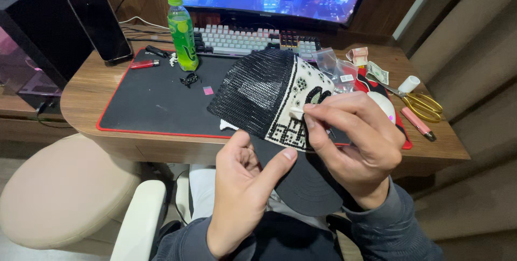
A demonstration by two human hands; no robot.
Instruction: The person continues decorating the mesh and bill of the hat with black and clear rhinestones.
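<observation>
Cap (269,99), brim edge pinched, left hand (242,185)

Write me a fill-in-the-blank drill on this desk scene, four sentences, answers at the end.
1. The left hand grips the cap by its dark ____.
2. The right hand pinches something small against the cap's ____ front panel.
3. The bottle on the desk mat has a ____ lid.
4. The scissors at the right have ____ handles.

Missing words: brim; white; green; yellow
</observation>
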